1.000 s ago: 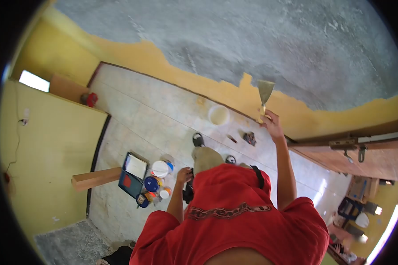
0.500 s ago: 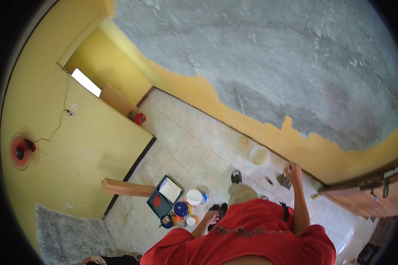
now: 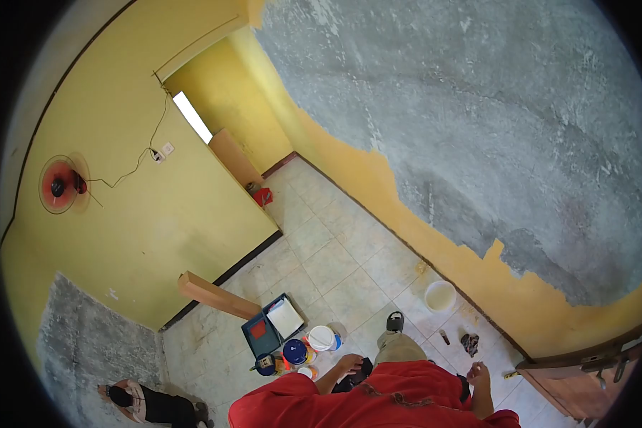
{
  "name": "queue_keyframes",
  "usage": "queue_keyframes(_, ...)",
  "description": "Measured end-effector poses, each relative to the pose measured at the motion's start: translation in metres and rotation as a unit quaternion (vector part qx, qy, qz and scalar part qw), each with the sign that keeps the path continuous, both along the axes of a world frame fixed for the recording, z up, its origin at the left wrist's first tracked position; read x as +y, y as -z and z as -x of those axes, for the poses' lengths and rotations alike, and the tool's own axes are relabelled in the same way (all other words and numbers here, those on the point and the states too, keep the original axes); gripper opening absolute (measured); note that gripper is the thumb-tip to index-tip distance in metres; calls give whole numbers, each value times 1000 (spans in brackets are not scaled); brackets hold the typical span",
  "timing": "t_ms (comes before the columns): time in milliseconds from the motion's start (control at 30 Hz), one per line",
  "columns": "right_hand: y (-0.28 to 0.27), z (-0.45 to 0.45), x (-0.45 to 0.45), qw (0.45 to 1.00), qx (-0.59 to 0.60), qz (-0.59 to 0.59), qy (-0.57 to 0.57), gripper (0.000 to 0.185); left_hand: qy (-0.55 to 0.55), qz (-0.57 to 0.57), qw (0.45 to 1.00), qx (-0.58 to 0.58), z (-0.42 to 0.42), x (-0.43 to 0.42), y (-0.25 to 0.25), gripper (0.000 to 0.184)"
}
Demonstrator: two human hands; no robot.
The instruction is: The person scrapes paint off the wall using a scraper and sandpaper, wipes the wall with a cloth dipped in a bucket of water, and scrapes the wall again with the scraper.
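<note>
My left hand (image 3: pixel 349 364) hangs beside my red shirt, its fingers loosely apart, next to a black item (image 3: pixel 364 371) whose kind I cannot make out. On the other side, my right hand (image 3: pixel 479 373) is low with curled fingers; whatever may be in them is too small to name. Just beyond it on the tiles lie a crumpled patterned cloth (image 3: pixel 469 344) and a small dark stick-like tool (image 3: pixel 444 337). A whitish bucket (image 3: pixel 440 297) stands near the wall. My sandalled foot (image 3: pixel 394 321) is ahead of me on the floor.
Left of me are a white-lidded tub (image 3: pixel 321 337), a blue-lidded tub (image 3: pixel 294 351) and an opened dark case (image 3: pixel 256 332). A long cardboard box (image 3: pixel 219 296) leans nearby. Another person (image 3: pixel 160 406) is by the grey wall patch. A wooden door (image 3: pixel 585 381) stands right.
My view has turned and shifted, so the other person shows more fully. My right hand has dropped from near the cloth toward my side. My left hand stays by the black item.
</note>
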State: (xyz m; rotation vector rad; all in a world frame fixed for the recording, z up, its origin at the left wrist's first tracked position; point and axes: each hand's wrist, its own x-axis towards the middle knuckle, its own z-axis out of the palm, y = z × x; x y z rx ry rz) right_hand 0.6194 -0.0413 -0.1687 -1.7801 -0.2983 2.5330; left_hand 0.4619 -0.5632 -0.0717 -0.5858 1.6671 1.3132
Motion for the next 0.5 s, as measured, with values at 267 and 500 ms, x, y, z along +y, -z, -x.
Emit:
queue_keyframes(267,-28,34,4,998,67,-11,-6,17,51,27,997,-42,4,2,-2,31)
queue_keyframes(500,-19,33,-4,989,147,-9,-34,15,30,15,995,-98,-2,-14,9,35)
